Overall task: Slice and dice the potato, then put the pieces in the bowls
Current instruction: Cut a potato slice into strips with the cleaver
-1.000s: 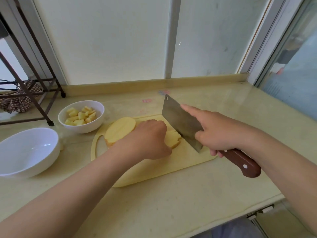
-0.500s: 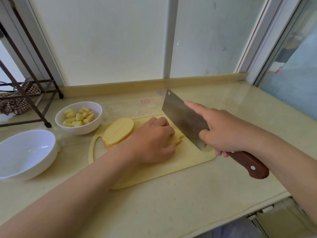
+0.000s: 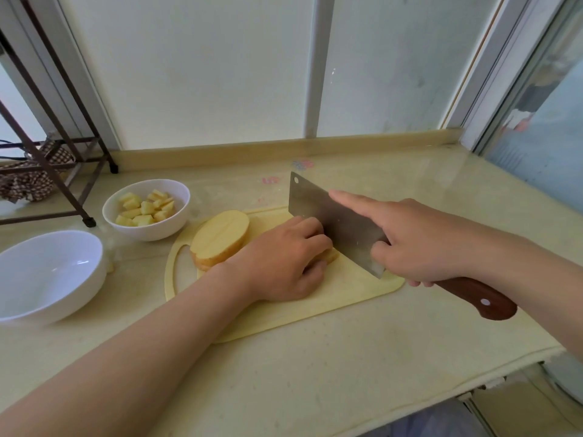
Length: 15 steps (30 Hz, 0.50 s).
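The left hand (image 3: 284, 257) lay curled over a low stack of pale yellow potato slices (image 3: 332, 257), fingers bent round it and knuckles against the blade. The right hand (image 3: 419, 241) was closed round the brown wooden handle of a broad steel cleaver (image 3: 334, 222), forefinger stretched along the blade's flat side. The cleaver's edge stood on the stack at the hand's three o'clock.

A larger cut half of potato (image 3: 220, 236) rested face up at the left hand's ten o'clock, on the pale yellow plastic cutting board (image 3: 347, 288). Raw potato is probably firm and fairly dense, and its wet cut faces likely slide, so the stack seemed best held from above with fingertips tucked back. The cleaver looked heavy enough to cut largely by its own weight.

A small white bowl (image 3: 157, 231) holding yellow potato dice (image 3: 145, 209) sat at the board's ten o'clock; a larger white bowl (image 3: 94, 247) at nine o'clock held nothing visible. The board lay on a smooth, glossy cream table (image 3: 315, 373), which might let it slip. Frosted window panes (image 3: 205, 74) rose at twelve o'clock, and a dark metal rack (image 3: 63, 159) stood far at ten.
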{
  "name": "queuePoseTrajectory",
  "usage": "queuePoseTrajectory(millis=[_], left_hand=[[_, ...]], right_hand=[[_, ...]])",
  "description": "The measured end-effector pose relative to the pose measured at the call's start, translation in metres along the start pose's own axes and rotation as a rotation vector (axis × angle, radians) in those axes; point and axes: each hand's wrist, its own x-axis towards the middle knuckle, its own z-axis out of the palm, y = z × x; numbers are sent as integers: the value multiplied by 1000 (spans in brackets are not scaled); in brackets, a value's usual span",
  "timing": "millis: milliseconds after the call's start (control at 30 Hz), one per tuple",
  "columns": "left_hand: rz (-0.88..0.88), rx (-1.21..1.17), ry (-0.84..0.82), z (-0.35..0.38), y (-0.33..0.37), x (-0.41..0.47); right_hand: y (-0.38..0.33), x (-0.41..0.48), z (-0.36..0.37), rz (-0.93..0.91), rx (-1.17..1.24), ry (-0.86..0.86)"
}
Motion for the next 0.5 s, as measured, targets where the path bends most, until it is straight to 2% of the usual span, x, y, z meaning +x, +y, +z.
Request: queuePoseTrajectory(millis=[267, 500], left_hand=[[22, -24, 56, 7, -4, -1], [45, -53, 93, 11, -6, 0]], right_hand=[[1, 8, 2, -20, -60, -36], [-8, 38, 10, -60, -50, -2]])
